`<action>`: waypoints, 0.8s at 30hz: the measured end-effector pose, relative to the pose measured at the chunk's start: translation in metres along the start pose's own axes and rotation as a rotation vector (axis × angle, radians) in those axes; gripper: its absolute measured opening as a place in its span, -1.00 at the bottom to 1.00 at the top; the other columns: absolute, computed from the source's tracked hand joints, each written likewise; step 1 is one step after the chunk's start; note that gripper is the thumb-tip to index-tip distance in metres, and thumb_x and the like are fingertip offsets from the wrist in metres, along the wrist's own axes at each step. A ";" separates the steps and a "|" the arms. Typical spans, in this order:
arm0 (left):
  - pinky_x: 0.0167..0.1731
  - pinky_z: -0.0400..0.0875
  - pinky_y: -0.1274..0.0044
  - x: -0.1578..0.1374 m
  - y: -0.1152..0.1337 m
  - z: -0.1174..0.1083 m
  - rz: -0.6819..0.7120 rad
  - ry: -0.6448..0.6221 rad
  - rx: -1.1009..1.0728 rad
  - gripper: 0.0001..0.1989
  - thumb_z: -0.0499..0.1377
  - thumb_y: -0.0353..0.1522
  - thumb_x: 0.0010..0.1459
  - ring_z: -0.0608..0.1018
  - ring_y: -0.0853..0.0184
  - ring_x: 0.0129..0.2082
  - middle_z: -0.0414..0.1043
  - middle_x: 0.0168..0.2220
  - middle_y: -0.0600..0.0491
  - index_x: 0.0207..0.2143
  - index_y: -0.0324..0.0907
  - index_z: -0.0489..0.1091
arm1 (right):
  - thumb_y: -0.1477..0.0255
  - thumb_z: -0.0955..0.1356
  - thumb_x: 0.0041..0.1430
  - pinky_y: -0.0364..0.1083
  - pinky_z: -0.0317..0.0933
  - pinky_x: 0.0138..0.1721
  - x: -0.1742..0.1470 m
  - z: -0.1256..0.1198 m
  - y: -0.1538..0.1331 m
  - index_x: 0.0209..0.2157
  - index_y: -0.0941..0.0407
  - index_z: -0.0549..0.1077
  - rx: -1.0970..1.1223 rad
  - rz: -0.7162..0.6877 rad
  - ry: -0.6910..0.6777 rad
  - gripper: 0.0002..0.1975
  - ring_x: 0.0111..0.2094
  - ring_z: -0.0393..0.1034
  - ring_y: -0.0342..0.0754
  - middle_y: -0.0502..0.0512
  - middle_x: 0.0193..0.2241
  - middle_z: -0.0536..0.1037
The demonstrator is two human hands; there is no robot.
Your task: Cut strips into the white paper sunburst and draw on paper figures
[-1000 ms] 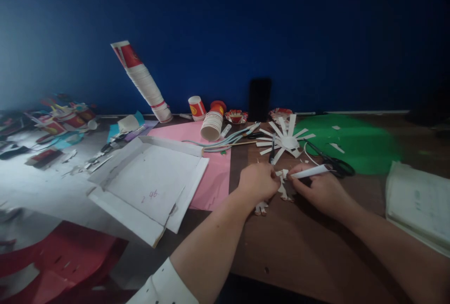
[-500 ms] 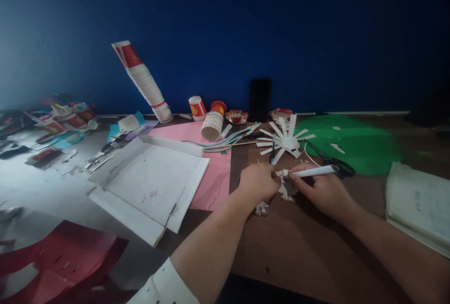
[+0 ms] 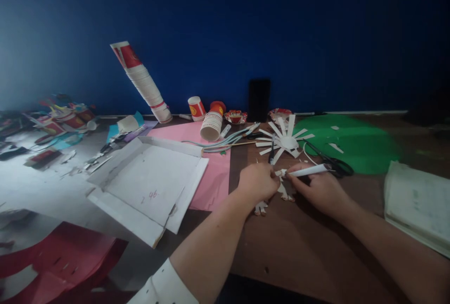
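Note:
My left hand is closed, its fingertips pinching the edge of a cut white paper piece with ragged, branching strips. Part of that piece hangs below the fingers, and another cut end shows under the hand. Close on the right, my right hand is closed around a slim white stick-like piece, its left end touching the cut paper. Whether it is a tube or rolled paper I cannot tell. Behind the hands lies a cut paper cup spread flat like a sun, with black scissors beside it.
A white cardboard tray lies left, over pink paper. Stacked paper cups lean at the back. Green paper, an open notebook, a dark phone-like slab and a red folded sheet lie around.
The white stick-like piece in my right hand has shifted slightly left and tilted a little. My left hand stays nearly still on the cut paper.

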State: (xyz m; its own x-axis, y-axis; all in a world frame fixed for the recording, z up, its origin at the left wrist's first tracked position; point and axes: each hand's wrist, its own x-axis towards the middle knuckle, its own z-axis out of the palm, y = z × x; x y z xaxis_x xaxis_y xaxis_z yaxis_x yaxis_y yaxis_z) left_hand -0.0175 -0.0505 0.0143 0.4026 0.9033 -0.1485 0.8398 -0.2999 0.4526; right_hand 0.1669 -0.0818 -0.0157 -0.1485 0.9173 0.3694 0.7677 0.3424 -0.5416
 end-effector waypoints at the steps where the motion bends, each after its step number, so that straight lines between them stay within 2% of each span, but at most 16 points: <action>1: -0.16 0.48 0.42 0.000 0.000 0.000 0.000 0.000 0.000 -0.72 0.09 -0.24 0.12 0.61 0.15 -0.16 0.62 -0.23 -0.03 -0.25 -0.08 0.56 | 0.29 0.29 0.20 -0.01 0.38 -0.23 0.000 0.000 0.000 -0.42 0.02 0.51 -0.002 -0.004 -0.007 -0.79 -0.35 0.54 0.06 0.07 -0.42 0.65; 11: -0.16 0.48 0.42 -0.001 0.000 0.000 0.010 0.003 0.019 -0.71 0.08 -0.24 0.14 0.61 0.15 -0.16 0.61 -0.22 -0.05 -0.24 -0.09 0.56 | 0.30 0.29 0.20 0.00 0.39 -0.22 -0.001 0.000 -0.001 -0.41 0.02 0.52 0.011 -0.009 0.017 -0.80 -0.34 0.55 0.08 0.07 -0.41 0.65; 17: -0.17 0.49 0.41 0.000 -0.001 0.000 0.014 -0.001 0.026 -0.71 0.07 -0.24 0.14 0.62 0.15 -0.17 0.61 -0.23 -0.07 -0.24 -0.11 0.56 | 0.28 0.32 0.20 -0.02 0.37 -0.29 -0.005 0.002 0.000 -0.38 0.03 0.51 0.035 0.043 0.116 -0.82 -0.39 0.53 0.06 0.08 -0.43 0.64; 24: -0.14 0.48 0.42 -0.001 0.000 0.000 0.016 0.000 0.034 -0.70 0.06 -0.25 0.15 0.61 0.15 -0.15 0.61 -0.21 -0.06 -0.22 -0.09 0.56 | 0.27 0.31 0.21 0.01 0.39 -0.23 -0.004 0.003 0.002 -0.38 0.03 0.52 0.003 -0.003 0.091 -0.80 -0.34 0.55 0.08 0.08 -0.40 0.66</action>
State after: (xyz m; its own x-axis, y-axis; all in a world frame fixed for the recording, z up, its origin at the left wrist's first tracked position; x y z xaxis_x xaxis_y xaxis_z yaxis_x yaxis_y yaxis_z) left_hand -0.0175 -0.0511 0.0146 0.4160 0.8983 -0.1415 0.8450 -0.3243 0.4252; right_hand 0.1673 -0.0835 -0.0208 -0.0937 0.8940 0.4382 0.7652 0.3463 -0.5427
